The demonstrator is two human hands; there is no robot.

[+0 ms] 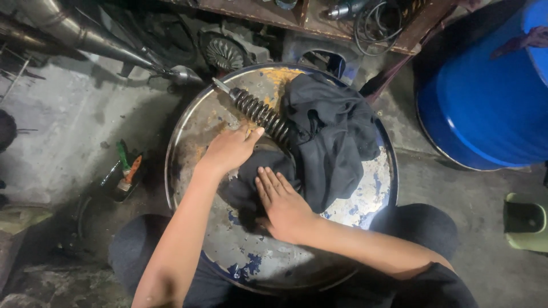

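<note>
On the rusted, paint-flecked round metal lid of a drum [365,188], a person's left hand [230,149] lies flat with fingers together beside a black coiled-spring shock absorber [260,113], while the right hand [283,202] presses open-palmed on a crumpled dark grey cloth [331,142]. Neither hand grips anything; the shock absorber lies diagonally across the lid, its lower end under the cloth. A large blue plastic barrel [491,97] stands to the right, well apart.

No packages, labels, signs, screens.
</note>
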